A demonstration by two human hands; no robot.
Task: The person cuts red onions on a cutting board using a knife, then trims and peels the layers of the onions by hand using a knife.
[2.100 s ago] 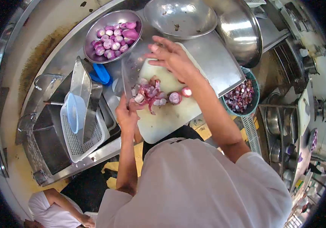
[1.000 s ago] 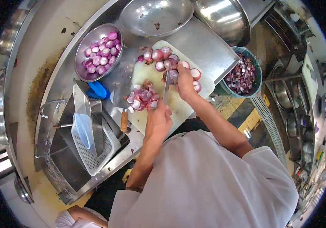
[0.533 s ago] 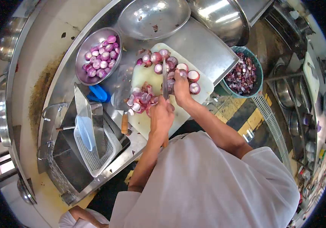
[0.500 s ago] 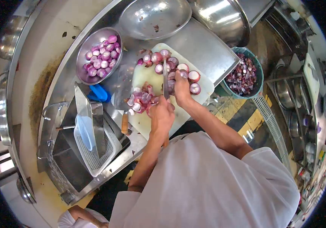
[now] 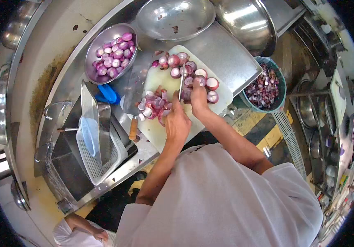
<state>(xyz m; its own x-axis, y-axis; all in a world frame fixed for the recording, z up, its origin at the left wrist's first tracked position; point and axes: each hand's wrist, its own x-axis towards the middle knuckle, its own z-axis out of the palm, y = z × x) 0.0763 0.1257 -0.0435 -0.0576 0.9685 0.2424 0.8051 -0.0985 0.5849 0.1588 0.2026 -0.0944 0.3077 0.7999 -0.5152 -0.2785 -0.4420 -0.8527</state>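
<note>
A knife [image 5: 181,82] is gripped in my left hand [image 5: 178,121], its blade pointing up across the cutting board [image 5: 166,80]. My right hand [image 5: 199,98] is closed around a red onion [image 5: 201,80] just right of the blade. Several whole and trimmed red onions [image 5: 212,84] lie around my right fingers and along the board's far edge. Left of my left hand is a heap of onion trimmings and skins [image 5: 155,106]. Beside the board's left edge a second knife rests with its wooden handle [image 5: 133,128] toward me.
Peeled onions fill part of a metal bowl [image 5: 91,68] at upper left. A wide bowl [image 5: 177,18] and a large pot [image 5: 249,26] stand behind. Right is a bin [image 5: 276,108] of skins. A blue object [image 5: 108,94], white basket [image 5: 121,158] and another person's arm [image 5: 82,224] are left.
The view has shifted slightly. My left hand has turned the knife so its blade looks thinner and tilts a little right. My right hand stays on the onion.
</note>
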